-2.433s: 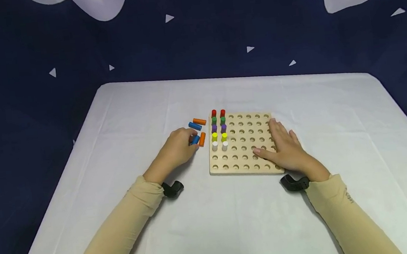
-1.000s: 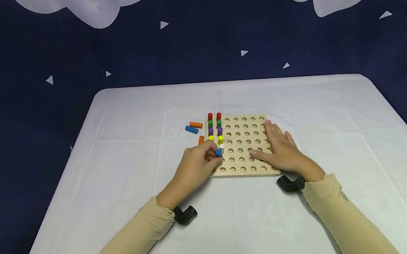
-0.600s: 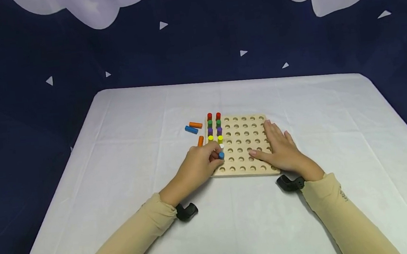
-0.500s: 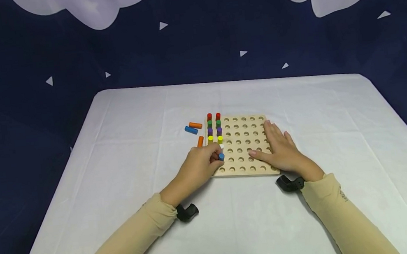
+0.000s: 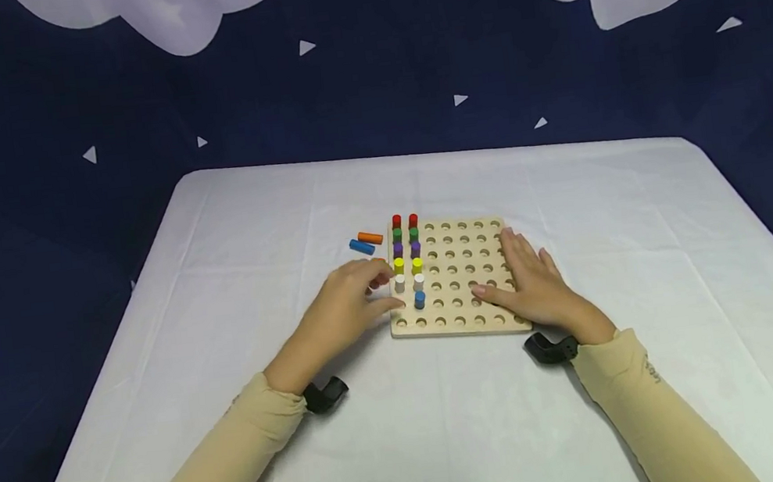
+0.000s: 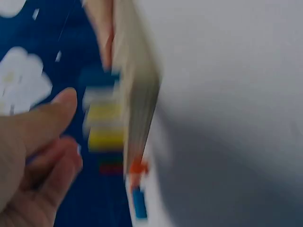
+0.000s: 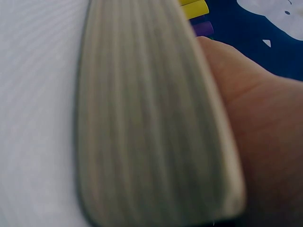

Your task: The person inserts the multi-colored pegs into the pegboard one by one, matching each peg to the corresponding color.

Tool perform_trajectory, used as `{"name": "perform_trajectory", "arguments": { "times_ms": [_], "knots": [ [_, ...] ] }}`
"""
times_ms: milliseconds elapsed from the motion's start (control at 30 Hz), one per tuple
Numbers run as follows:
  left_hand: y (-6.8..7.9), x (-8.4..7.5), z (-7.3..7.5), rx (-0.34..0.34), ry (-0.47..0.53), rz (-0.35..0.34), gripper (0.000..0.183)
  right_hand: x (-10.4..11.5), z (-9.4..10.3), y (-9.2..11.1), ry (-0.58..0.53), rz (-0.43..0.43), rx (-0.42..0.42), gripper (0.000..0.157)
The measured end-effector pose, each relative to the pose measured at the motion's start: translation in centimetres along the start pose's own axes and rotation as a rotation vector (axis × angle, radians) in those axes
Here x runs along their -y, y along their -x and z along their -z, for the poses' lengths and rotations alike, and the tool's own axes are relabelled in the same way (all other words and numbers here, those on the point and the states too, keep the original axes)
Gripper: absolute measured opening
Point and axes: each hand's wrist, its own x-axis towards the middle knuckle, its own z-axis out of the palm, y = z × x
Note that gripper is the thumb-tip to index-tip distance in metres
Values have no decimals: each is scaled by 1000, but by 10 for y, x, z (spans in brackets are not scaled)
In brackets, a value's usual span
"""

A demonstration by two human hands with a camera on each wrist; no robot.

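A wooden pegboard (image 5: 462, 327) carries two columns of pegs at its left side: red, green, purple, yellow and white pairs. A single blue peg (image 5: 419, 300) stands upright in the second column, just below a white peg (image 5: 419, 281). My left hand (image 5: 337, 309) is at the board's left edge, thumb and fingers parted with nothing between them; in the left wrist view the left hand (image 6: 42, 151) appears beside blurred pegs. My right hand (image 5: 543, 283) rests with straight fingers along the board's right side. The right wrist view shows the board's side (image 7: 151, 118) close up.
Left of the board lie a loose blue peg (image 5: 362, 247) and an orange peg (image 5: 370, 238). Another orange peg (image 5: 380, 260) is mostly hidden behind the left hand. A white cloth (image 5: 448, 423) covers the table; a dark blue patterned backdrop (image 5: 375, 69) hangs behind.
My left hand picked up a blue peg from beside the board, brought it to the second column and let go of it in a hole. It has since drawn back left. The right hand stayed put.
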Motion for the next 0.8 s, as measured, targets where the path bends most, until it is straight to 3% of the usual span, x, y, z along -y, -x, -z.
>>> {"name": "perform_trajectory", "arguments": {
  "times_ms": [133, 300, 533, 800],
  "knots": [
    [-14, 24, 21, -21, -141, -74, 34, 1, 2, 0, -4, 1, -3, 114],
    [-30, 50, 23, -1, -343, -132, 29, 1, 0, 0, -9, 5, -4, 115],
    [-45, 53, 15, 42, -398, -120, 21, 0, -3, 0, -16, 2, -14, 114],
    [-48, 52, 11, 64, -405, -89, 20, 1, -1, 1, -7, 1, 0, 114]
  ]
}}
